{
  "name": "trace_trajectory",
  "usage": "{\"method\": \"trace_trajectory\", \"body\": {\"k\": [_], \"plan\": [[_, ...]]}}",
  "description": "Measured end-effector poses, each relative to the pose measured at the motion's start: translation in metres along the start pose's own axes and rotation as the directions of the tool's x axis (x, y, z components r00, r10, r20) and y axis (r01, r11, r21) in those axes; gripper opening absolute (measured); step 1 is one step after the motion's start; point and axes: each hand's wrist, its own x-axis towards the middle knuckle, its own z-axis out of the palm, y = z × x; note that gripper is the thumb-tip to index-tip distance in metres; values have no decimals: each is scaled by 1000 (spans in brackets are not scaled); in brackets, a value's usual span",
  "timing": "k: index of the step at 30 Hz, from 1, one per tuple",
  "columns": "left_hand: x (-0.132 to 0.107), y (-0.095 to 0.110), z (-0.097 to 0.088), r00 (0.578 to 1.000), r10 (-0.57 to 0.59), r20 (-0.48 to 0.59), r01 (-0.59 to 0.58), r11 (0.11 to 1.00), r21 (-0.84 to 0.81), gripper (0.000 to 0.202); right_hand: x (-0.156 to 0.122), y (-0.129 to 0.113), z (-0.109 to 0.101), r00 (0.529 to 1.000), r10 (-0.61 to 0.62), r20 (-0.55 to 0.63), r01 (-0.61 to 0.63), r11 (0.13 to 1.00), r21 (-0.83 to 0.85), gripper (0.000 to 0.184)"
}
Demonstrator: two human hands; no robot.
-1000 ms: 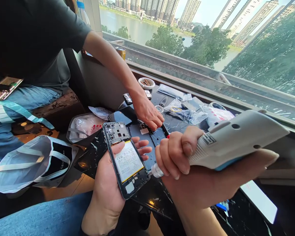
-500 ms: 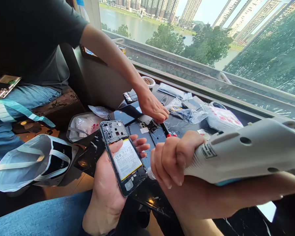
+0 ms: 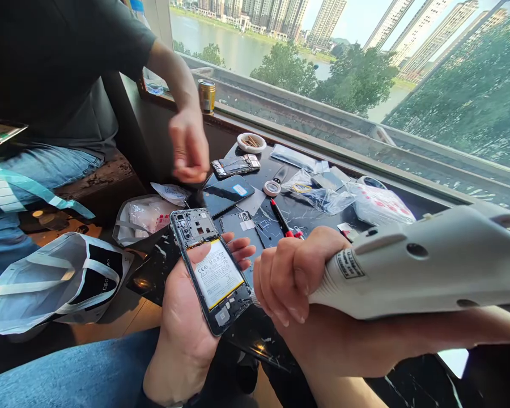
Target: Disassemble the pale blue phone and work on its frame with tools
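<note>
My left hand [image 3: 187, 306] cradles an opened smartphone [image 3: 212, 272], its thumb across the frame and fingers curled at the far edge. The phone's back is off, so the white battery [image 3: 218, 275] and the inner cover plate show. My right hand [image 3: 297, 272] is wrapped round the narrow front of a grey-white heat gun [image 3: 412, 266]. Its ribbed nozzle tip is by the phone's lower right edge; whether they touch I cannot tell. Behind the phone, a detached back cover [image 3: 238, 221] lies on the black table [image 3: 314, 224].
A co-worker's blurred hand [image 3: 190, 144] hovers left of another opened phone [image 3: 236, 165]. Nearby are a dark phone panel [image 3: 228, 194], tape roll [image 3: 272, 188], red-black pen-like tool [image 3: 281, 218], white bowl [image 3: 251, 143] and plastic bags [image 3: 380, 204]. A shopping bag [image 3: 63, 283] stands left.
The co-worker's hand has drawn back leftward from the table, uncovering the tape roll and the red-black tool. My hands, the phone and the heat gun have shifted only slightly left.
</note>
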Motion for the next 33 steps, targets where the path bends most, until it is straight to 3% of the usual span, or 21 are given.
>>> {"method": "trace_trajectory", "body": {"k": [6,12,17,24,29,33], "plan": [[-1,1,0,1000,7,-13,-7,1000,12,30,-1,2,0,999,-2,-40,4,999,36,71],[-1,1,-2,1000,5,2,-5,1000,-2,30,-4,10,-6,996,-92,9,92,995,40,70],[-2,3,-7,999,46,-16,-46,998,34,31,0,8,-5,989,-143,-25,143,990,-9,67],[-9,1,-6,997,-12,76,0,989,145,29,12,11,-11,898,-403,-175,379,912,-155,58],[-12,-11,-4,970,-150,190,104,967,232,33,11,22,-26,915,-374,-153,359,926,-120,55],[-8,-17,-2,979,-133,155,99,973,210,25,8,25,-29,931,-332,-150,321,942,-93,52]]}}
